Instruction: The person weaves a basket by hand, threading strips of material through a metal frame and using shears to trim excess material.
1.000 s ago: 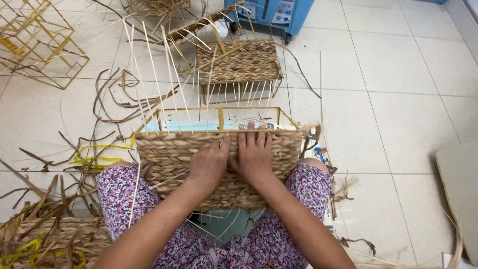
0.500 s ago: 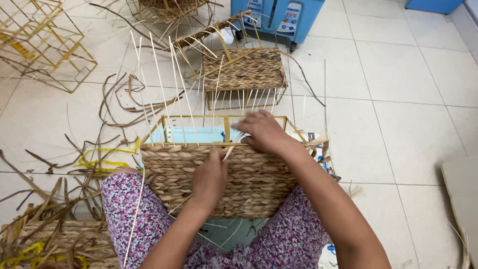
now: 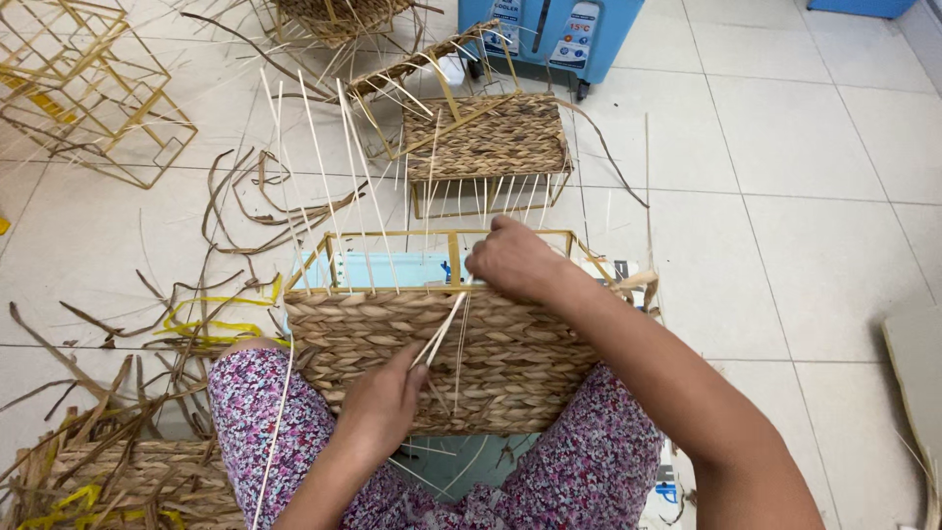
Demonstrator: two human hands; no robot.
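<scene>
A half-woven basket (image 3: 510,353) on a gold wire frame rests against my knees, its woven wall facing me. My left hand (image 3: 385,400) pinches a few thin pale reed sticks (image 3: 444,326) against that wall. My right hand (image 3: 510,260) reaches over the top rim of the frame, fingers curled down inside it; what they grip is hidden. Long pale stakes (image 3: 324,186) stand up from the basket's left side.
A second partly woven basket (image 3: 488,142) sits just beyond on the tile floor. Empty gold wire frames (image 3: 88,98) stand at the far left. Loose dried straw strips (image 3: 196,294) litter the left floor, a woven piece (image 3: 128,481) lies by my left knee, a blue appliance (image 3: 549,29) stands behind.
My right hand has left the woven wall and moved up and over the frame's top rim. My left hand has slid lower and taken hold of the thin sticks.
</scene>
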